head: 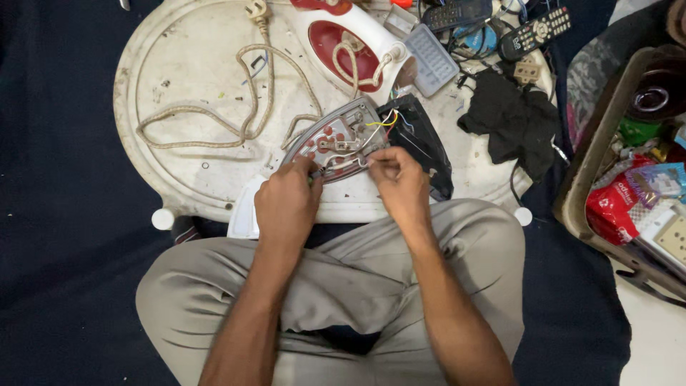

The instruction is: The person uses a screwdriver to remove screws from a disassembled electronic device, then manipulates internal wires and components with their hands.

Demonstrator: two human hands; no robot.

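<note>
Opened iron soleplate (337,141) lying at near edge of round white tray (179,64), both hands on it. Left hand (287,204) curled, pinching lower rim; right hand (400,182) closed on thin part beside wiring (382,123). Probably heavy, rigid metal; wires fragile. Best gripped by rim.

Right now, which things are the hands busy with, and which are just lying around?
Busy with:
left hand and right hand on the iron's opened soleplate
coloured wires
red and white iron shell
braided cord

Lying around:
two remote controls
black cloth
box of odds and ends
</note>
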